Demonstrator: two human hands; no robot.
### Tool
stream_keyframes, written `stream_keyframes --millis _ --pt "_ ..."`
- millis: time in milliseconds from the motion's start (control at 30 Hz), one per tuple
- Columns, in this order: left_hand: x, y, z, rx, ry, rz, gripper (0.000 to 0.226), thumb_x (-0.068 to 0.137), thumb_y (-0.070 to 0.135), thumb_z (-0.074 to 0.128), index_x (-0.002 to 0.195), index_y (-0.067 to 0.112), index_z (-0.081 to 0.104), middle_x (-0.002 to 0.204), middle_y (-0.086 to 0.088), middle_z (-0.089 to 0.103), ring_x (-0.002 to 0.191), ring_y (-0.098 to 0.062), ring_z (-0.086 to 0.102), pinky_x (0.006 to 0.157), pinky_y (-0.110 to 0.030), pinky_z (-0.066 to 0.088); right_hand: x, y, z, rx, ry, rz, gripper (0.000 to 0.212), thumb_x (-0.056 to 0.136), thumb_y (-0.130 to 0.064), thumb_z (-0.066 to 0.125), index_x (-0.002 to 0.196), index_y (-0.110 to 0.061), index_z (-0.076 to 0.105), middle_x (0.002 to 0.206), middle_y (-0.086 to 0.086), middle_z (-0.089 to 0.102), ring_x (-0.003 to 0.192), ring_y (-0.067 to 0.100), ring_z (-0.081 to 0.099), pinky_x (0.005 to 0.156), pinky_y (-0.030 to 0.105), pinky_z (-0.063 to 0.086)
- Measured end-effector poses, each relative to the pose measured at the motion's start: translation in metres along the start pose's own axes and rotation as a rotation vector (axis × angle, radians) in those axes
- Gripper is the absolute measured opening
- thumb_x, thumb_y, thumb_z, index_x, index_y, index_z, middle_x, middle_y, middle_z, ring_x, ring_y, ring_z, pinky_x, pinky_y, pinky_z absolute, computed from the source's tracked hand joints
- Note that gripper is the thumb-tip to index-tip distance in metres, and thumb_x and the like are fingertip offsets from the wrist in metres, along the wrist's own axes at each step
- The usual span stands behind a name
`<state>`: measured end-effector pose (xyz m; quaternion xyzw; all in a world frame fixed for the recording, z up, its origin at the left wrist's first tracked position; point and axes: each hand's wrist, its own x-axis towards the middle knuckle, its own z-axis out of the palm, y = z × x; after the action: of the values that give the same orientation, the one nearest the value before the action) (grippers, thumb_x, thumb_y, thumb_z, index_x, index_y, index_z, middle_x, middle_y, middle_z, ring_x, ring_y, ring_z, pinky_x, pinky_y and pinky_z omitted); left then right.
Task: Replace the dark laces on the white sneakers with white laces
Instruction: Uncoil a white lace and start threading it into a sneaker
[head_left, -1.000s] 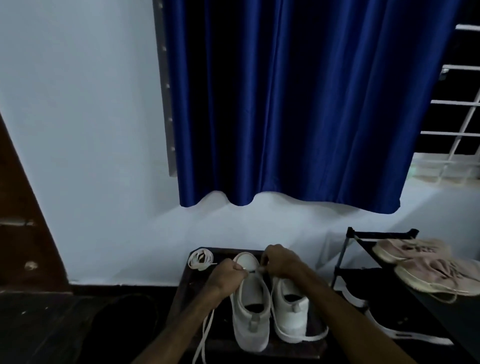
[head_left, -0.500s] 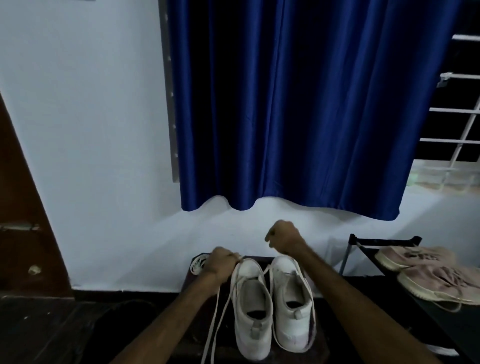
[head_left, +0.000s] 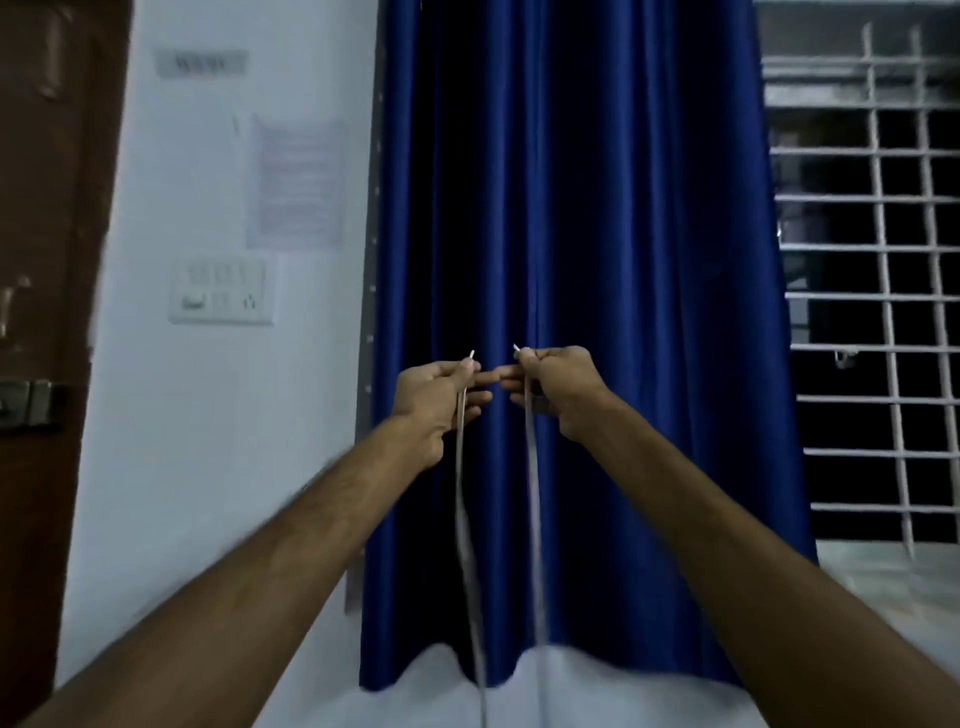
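Note:
Both arms are stretched forward and raised in front of the blue curtain. My left hand (head_left: 439, 397) pinches one end of a white lace (head_left: 461, 499) near its tip. My right hand (head_left: 553, 387) pinches the other end, whose strand (head_left: 532, 493) hangs down beside the first. The two strands run down side by side and leave the frame at the bottom. The hands are close together, fingertips nearly touching. The white sneakers are out of view below the frame.
A blue curtain (head_left: 582, 260) hangs straight ahead. A white wall with a switch panel (head_left: 221, 291) and a paper notice (head_left: 298, 182) is to the left, beside a brown door (head_left: 47, 312). A barred window (head_left: 878, 286) is on the right.
Both hands have risen from the sneakers on the stool, pulling the white lace ends up high. The view has tilted up, so the sneakers, stool and shoe rack have dropped out of sight.

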<state>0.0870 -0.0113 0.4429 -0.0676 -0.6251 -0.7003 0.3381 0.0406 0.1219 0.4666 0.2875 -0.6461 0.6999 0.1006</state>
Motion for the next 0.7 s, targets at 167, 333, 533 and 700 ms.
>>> stream_keyframes --millis 167,333,533,700 --pt "0.006 0.047 0.023 0.095 0.048 0.091 0.009 0.093 0.014 0.065 0.087 0.014 0.072 0.079 0.0 0.065 0.068 -0.01 0.054 0.075 -0.033 0.056 0.014 -0.039 0.004 -0.004 0.02 0.032 0.016 0.094 -0.02 0.062 0.098 -0.007 0.07 0.085 0.006 0.067 0.07 0.012 0.057 0.069 0.034 0.051" --pt "0.003 0.045 0.028 0.157 0.118 0.129 0.006 0.088 0.017 0.072 0.09 0.014 0.076 0.08 0.001 0.068 0.066 -0.008 0.055 0.071 -0.031 0.056 -0.002 -0.037 0.001 -0.021 0.054 0.083 0.015 0.093 -0.021 0.062 0.103 -0.013 0.07 0.092 0.003 0.062 0.093 0.018 0.055 0.092 0.044 0.047" --pt "0.0 0.032 0.022 0.209 0.172 0.178 0.008 0.084 0.016 0.075 0.093 0.014 0.076 0.085 0.004 0.07 0.072 -0.003 0.056 0.082 -0.029 0.054 -0.013 -0.03 -0.003 -0.038 0.058 -0.019 0.017 0.093 -0.012 0.059 0.104 -0.006 0.07 0.089 0.003 0.064 0.077 0.01 0.054 0.066 0.024 0.039" --pt "-0.003 0.033 0.022 0.237 0.14 0.198 0.01 0.085 0.017 0.074 0.095 0.016 0.075 0.092 0.005 0.071 0.083 -0.006 0.061 0.09 -0.031 0.054 -0.012 -0.037 -0.001 -0.018 0.052 -0.007 0.02 0.088 -0.007 0.059 0.105 -0.005 0.071 0.096 0.004 0.066 0.08 0.009 0.055 0.063 0.024 0.036"
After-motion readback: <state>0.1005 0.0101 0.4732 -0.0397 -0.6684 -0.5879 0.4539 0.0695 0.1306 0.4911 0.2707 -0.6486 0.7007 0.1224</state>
